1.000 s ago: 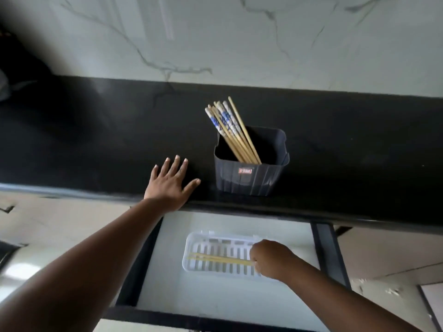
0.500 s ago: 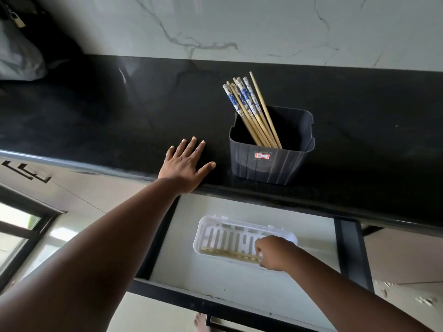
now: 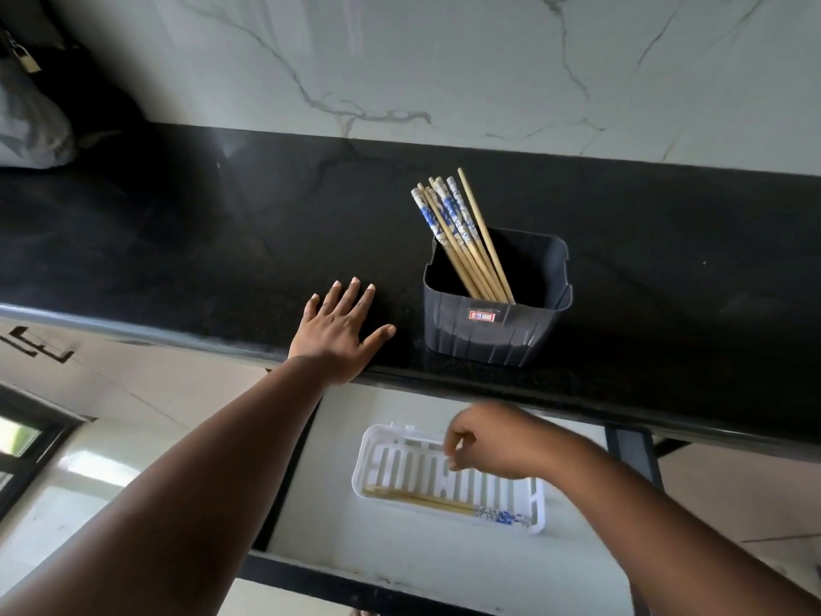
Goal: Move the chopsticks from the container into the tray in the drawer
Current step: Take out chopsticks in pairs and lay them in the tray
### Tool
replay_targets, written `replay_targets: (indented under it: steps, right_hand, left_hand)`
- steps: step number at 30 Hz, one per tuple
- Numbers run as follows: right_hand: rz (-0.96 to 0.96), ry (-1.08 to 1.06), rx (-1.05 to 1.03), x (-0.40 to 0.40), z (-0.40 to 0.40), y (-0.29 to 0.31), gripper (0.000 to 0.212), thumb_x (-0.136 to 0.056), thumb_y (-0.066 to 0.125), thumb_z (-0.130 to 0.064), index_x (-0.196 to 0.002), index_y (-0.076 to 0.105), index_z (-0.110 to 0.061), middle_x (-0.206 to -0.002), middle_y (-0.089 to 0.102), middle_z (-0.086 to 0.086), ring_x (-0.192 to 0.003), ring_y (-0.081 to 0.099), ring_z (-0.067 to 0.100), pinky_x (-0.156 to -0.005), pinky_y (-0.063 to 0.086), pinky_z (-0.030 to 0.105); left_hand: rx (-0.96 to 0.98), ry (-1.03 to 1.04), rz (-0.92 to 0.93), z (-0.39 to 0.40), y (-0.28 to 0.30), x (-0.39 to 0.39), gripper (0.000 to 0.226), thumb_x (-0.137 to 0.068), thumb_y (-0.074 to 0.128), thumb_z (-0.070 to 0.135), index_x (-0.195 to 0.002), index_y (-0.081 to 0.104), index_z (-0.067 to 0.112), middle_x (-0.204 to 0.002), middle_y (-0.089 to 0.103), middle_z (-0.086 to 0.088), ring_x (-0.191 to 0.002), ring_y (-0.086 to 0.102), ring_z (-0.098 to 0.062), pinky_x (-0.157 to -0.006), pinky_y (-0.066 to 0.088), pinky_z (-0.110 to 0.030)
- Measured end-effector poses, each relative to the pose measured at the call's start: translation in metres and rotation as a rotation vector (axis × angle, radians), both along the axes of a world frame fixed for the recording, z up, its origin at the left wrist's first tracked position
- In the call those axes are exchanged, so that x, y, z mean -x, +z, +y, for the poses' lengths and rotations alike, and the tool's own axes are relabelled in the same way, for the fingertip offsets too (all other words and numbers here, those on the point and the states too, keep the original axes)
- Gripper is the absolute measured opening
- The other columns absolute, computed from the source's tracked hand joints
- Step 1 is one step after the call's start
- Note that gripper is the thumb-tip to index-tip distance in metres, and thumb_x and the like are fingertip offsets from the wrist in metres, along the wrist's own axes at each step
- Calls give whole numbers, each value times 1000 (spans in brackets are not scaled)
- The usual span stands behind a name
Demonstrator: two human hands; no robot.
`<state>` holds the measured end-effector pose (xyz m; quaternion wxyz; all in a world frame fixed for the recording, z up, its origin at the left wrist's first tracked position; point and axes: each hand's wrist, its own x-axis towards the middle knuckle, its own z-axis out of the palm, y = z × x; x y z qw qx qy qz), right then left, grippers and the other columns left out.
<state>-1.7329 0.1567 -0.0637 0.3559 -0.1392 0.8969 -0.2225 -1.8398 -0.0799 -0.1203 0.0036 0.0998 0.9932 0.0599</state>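
A black speckled worktop [image 3: 222, 242] runs beneath a white marble-veined wall [image 3: 444, 60], with a grey bag [image 3: 26, 122] bearing a small brass padlock [image 3: 24, 57] at far left and a dark-framed window [image 3: 22, 446] at lower left.

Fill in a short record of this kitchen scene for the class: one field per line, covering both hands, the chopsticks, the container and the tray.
left hand: flat on the black counter, palm down, fingers spread
right hand: above the tray, empty, fingers loosely curled
container: dark, upright on the counter, right of the left hand
chopsticks in container: a bundle leaning left, some with blue-patterned tops
tray: white, slotted, in the open drawer
chopsticks in tray: lying along its near side
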Motion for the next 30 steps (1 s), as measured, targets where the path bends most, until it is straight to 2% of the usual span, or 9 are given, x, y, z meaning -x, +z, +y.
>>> replay_targets:
  steps: [3,6,9,12,15,20,22,25,30]
  right_hand:
    - [26,-99,271,8,-12,94,4,-85,70,-23,-88,73,-22,-80,74,-4,-70,69,14,-70,57,32]
    - [365,-385,447,39,-17,142,8,-84,70,-18,-79,73,-23,-72,74,-4,-64,68,11,-69,59,31]
    - [703,-532,212,81,-24,140,2,-79,69,-26,-78,68,-27,-80,72,-6,-78,68,16,-76,57,34]
    - [707,-548,-7,103,-39,119,14,-78,72,-31,-86,68,-20,-93,70,3,-89,65,26,-78,54,35]
    - [791,-560,-174,110,-54,104,21,-85,65,-33,-92,66,-13,-93,69,5,-86,64,28,-66,50,32]
    - [836,-637,-219,117,-71,105,20,-87,61,-34,-80,52,-18,-76,55,0,-70,50,23,-45,26,27]
    - [846,-655,-244,120,-79,106,22,-88,61,-38,-86,55,-17,-78,55,2,-70,52,24,-49,28,28]
    - [859,-699,-285,126,-86,102,25,-90,60,-36,-98,60,-12,-92,65,6,-85,63,27,-58,36,29]
    - [858,-754,-303,126,-89,95,21,-90,55,-27,-102,62,-11,-101,63,8,-90,64,29,-61,38,30]
  left_hand:
    - [6,2,0,-1,0,0,79,-87,13,73,-153,3,31,-162,-2,4,-149,-5,-19,-120,-1,-43]
    - [11,-2,-21,-1,1,1,80,-86,10,74,-153,1,30,-162,-4,3,-148,-8,-20,-119,-3,-43]
    - [9,-7,-40,-1,4,1,91,-77,-2,77,-153,0,28,-162,-5,2,-148,-9,-20,-119,-4,-44]
    - [-24,-14,-51,-2,4,1,107,-64,-17,83,-153,0,27,-162,-6,1,-148,-10,-22,-119,-5,-45]
    - [-46,-26,-67,-2,3,1,108,-60,-21,78,-153,-3,26,-162,-9,0,-148,-13,-23,-118,-7,-45]
    - [-51,-43,-69,-2,3,0,110,-58,-25,73,-153,-5,24,-162,-10,-2,-148,-14,-25,-117,-9,-47]
    - [-57,-52,-66,-3,3,1,112,-55,-28,73,-153,-5,23,-162,-11,-3,-147,-14,-26,-117,-9,-48]
    - [-77,-61,-71,-3,2,3,117,-51,-32,73,-153,-6,22,-161,-11,-3,-147,-15,-27,-116,-10,-48]
    - [-95,-64,-84,-2,1,2,120,-48,-35,73,-152,-6,22,-161,-12,-4,-147,-16,-27,-115,-12,-49]
